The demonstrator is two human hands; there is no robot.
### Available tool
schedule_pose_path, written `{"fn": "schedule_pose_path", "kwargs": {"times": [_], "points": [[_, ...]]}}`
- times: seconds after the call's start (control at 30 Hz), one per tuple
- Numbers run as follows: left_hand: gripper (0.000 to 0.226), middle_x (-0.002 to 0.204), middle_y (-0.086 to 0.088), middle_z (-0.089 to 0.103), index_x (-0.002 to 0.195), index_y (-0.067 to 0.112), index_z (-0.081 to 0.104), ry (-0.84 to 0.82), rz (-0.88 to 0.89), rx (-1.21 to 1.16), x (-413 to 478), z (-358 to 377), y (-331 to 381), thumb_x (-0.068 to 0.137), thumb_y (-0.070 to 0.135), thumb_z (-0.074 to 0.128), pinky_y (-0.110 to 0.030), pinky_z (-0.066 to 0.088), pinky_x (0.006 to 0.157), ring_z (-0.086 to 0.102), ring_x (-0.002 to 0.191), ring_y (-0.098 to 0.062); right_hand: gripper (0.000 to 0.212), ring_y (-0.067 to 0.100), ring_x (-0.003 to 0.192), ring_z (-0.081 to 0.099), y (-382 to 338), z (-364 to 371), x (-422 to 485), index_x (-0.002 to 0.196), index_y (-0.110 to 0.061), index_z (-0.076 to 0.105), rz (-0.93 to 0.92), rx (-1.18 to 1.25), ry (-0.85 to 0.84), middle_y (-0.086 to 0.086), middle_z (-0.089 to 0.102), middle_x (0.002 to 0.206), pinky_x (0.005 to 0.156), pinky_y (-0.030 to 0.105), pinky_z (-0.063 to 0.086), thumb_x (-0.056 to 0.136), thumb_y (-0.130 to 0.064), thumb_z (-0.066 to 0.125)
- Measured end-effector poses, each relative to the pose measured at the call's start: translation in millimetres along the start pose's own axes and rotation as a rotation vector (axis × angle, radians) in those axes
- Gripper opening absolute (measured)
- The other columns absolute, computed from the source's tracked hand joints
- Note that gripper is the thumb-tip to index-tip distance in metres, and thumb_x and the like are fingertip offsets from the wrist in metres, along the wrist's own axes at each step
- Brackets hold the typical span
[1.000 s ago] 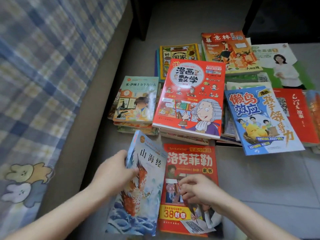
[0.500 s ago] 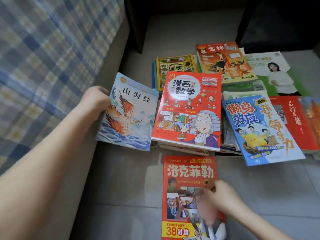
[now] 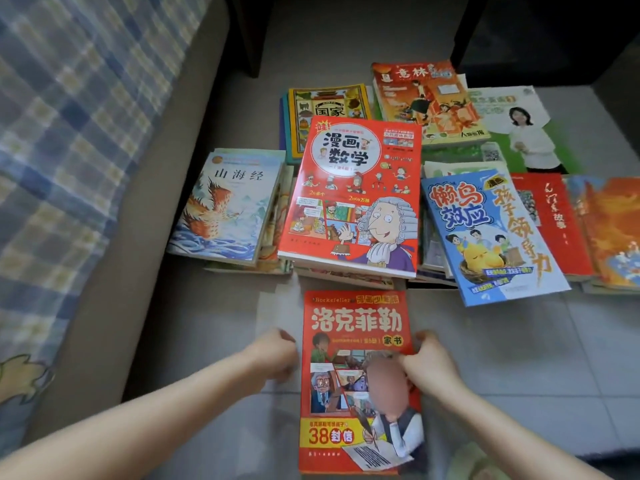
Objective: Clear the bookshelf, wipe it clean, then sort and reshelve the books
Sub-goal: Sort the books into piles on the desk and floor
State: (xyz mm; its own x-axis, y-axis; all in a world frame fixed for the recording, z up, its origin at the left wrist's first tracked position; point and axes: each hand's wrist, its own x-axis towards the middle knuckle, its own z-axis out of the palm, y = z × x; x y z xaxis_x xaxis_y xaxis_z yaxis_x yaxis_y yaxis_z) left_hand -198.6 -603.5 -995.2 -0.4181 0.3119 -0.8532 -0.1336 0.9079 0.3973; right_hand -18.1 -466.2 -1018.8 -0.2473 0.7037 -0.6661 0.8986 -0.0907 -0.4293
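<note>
A red comic book with yellow "38" lettering [image 3: 353, 323] lies flat on the tiled floor right in front of me. My right hand [image 3: 429, 363] pinches its right edge, thumb on the cover. My left hand [image 3: 273, 355] sits with curled fingers right at the book's left edge; whether it holds the book is unclear. Beyond it, a pale blue book with a phoenix cover [image 3: 225, 209] lies on top of the leftmost pile, with no hand on it. A large red cartoon maths book [image 3: 349, 188] tops the middle pile.
More piles spread to the right: a blue book with a yellow chick [image 3: 485, 233], red books [image 3: 554, 220], an orange magazine [image 3: 426, 98], a green one [image 3: 519, 126]. A bed with a plaid sheet [image 3: 69, 133] borders the left. Dark furniture [image 3: 536, 36] stands behind.
My left hand carried the phoenix book up to the leftmost pile, let it go there, and came back to the red book's left edge. My right hand shifted to that book's right edge.
</note>
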Motion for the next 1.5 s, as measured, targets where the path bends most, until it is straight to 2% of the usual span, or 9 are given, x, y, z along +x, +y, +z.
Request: {"fn": "schedule_pose_path", "kwargs": {"times": [0.2,0.47,0.67,0.83,1.0,1.13,1.23,1.33,1.5], "points": [[0.019,0.086,-0.013,0.071,0.098,0.004,0.055,-0.067,-0.133,-0.285,14,31,1,0.083,0.011,0.065,-0.030,0.056,0.060,0.070,0.075,-0.025,0.024,0.023,0.060,0.061,14,0,6,0.088,-0.006,0.065,0.134,0.341,-0.097,0.007,0.069,0.071,0.056,0.032,0.047,0.070,-0.013,0.078],[0.021,0.095,0.014,0.070,0.104,0.028,0.057,-0.146,0.153,-0.091,-53,18,-10,0.087,0.029,0.069,-0.017,0.053,0.067,0.067,0.085,-0.005,0.041,0.009,0.068,0.071,20,-40,-31,0.107,0.000,0.062,-0.034,0.489,-0.403,0.002,0.075,0.083,0.052,0.014,0.050,0.070,0.005,0.079],[0.019,0.097,0.018,0.070,0.099,0.031,0.064,0.086,0.463,0.151,-118,-18,52,0.087,0.045,0.064,-0.028,0.051,0.085,0.066,0.091,-0.003,0.056,0.013,0.088,0.071,-9,-98,-50,0.101,-0.011,0.067,-0.357,0.433,-0.282,-0.002,0.075,0.094,0.066,0.017,0.052,0.050,-0.030,0.083],[0.027,0.081,0.002,0.076,0.094,0.017,0.071,0.070,0.464,-0.066,-131,-68,125,0.079,0.039,0.074,-0.042,0.056,0.084,0.073,0.077,-0.021,0.078,0.021,0.085,0.072,-65,-136,-60,0.095,-0.010,0.071,-0.515,0.663,-0.259,0.006,0.075,0.096,0.068,0.026,0.056,0.030,-0.048,0.091],[0.031,0.082,-0.005,0.076,0.102,0.009,0.068,-0.002,0.510,-0.061,-128,-93,159,0.082,0.032,0.070,-0.034,0.056,0.067,0.073,0.074,-0.023,0.033,0.026,0.072,0.064,-114,-171,-58,0.088,-0.009,0.070,-0.576,0.658,-0.146,0.004,0.075,0.083,0.058,0.033,0.045,0.059,-0.021,0.074],[0.030,0.085,-0.003,0.075,0.101,0.010,0.067,0.201,0.587,-0.120,-95,-108,196,0.085,0.035,0.069,-0.031,0.057,0.067,0.072,0.072,-0.020,0.021,0.026,0.069,0.056,-165,-187,-17,0.095,-0.006,0.069,-0.614,0.556,0.002,0.008,0.071,0.081,0.053,0.031,0.036,0.077,-0.016,0.074],[0.037,0.098,-0.006,0.071,0.101,0.011,0.065,0.388,0.578,0.190,-51,-109,213,0.086,0.044,0.066,-0.035,0.055,0.076,0.068,0.085,-0.024,0.025,0.012,0.051,0.054,-193,-178,27,0.105,-0.009,0.063,-0.562,0.281,0.024,0.001,0.067,0.077,0.043,0.025,0.037,0.085,-0.020,0.071],[0.047,0.114,-0.008,0.066,0.114,0.012,0.061,0.334,0.494,0.630,-12,-105,213,0.086,0.050,0.062,-0.034,0.052,0.085,0.062,0.101,-0.026,0.019,0.016,0.059,0.058,-206,-166,54,0.097,-0.024,0.055,-0.495,-0.075,0.029,-0.003,0.064,0.081,0.047,0.027,0.046,0.086,-0.030,0.069],[0.030,0.095,0.004,0.068,0.094,0.026,0.058,0.034,0.383,0.620,9,-129,233,0.084,0.054,0.061,-0.027,0.058,0.072,0.066,0.082,-0.013,0.025,0.012,0.061,0.059,-227,-179,65,0.096,-0.029,0.044,-0.551,-0.342,-0.023,-0.008,0.057,0.081,0.051,0.025,0.054,0.088,-0.033,0.067]]}}
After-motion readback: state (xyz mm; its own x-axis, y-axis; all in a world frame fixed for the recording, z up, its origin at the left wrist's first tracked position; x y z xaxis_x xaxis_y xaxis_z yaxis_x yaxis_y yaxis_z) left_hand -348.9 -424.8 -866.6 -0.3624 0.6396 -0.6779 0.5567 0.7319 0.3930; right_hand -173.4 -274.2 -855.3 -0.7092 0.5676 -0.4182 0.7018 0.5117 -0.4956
